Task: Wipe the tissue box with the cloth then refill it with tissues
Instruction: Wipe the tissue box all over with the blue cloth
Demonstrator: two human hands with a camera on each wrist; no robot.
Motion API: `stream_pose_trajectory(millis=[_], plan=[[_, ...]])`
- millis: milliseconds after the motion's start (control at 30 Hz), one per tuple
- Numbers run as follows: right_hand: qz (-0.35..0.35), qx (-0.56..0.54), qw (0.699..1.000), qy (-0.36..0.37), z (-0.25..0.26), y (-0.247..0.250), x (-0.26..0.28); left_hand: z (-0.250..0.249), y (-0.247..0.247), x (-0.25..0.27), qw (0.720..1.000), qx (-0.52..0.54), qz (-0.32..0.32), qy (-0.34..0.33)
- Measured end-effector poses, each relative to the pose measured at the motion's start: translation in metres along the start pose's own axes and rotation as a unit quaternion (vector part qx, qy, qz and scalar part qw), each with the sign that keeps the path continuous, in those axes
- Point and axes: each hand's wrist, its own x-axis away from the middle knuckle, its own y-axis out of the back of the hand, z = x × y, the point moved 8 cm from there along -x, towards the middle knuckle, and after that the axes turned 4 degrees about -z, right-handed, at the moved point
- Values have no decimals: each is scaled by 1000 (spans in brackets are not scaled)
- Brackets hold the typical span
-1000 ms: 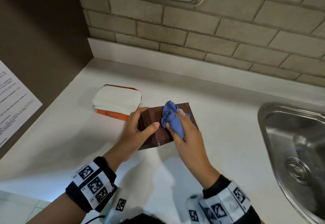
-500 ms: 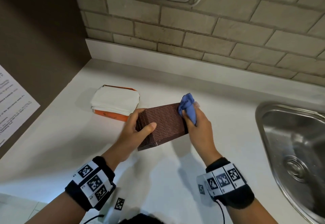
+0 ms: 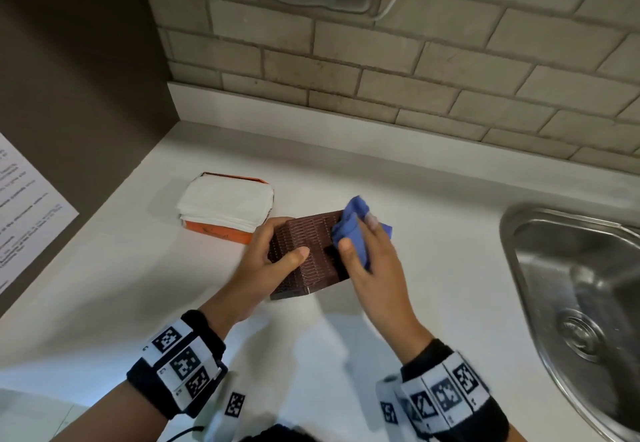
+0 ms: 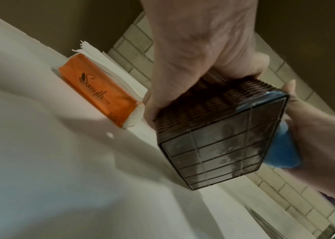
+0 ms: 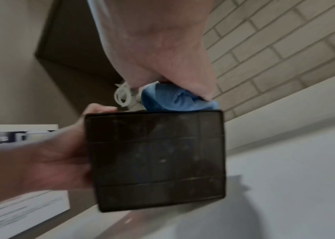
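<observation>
A brown woven tissue box [image 3: 310, 254] is held tilted above the white counter [image 3: 433, 233]. My left hand [image 3: 273, 251] grips its left end, thumb across the top. Its gridded underside [image 4: 222, 145] [image 5: 156, 160] faces both wrist cameras. My right hand [image 3: 367, 254] holds a bunched blue cloth [image 3: 349, 230] [image 5: 175, 99] [image 4: 281, 150] and presses it onto the box's right upper face. A stack of white tissues in an orange pack [image 3: 225, 209] [image 4: 99, 92] lies on the counter just left of the box.
A steel sink [image 3: 581, 289] sits at the right of the counter. A brick wall [image 3: 415, 70] runs along the back and a dark panel [image 3: 69, 77] with a printed sheet [image 3: 24, 209] stands at the left.
My right hand with the cloth went from the box's top to its right end, then came back onto the upper face. The left hand kept its grip and the box tilted a little.
</observation>
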Motion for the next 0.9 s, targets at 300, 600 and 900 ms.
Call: stream_pose_trajectory(millis=[300, 600, 900], plan=[[-19, -7, 999, 27, 12, -8, 13, 4, 3, 5, 1000, 4, 6, -6], [-67, 31, 997, -3, -12, 12, 4, 9, 3, 3, 999, 35, 15, 15], [-56, -73, 995, -49, -26, 23, 2, 11, 5, 11, 998, 20, 44, 35]])
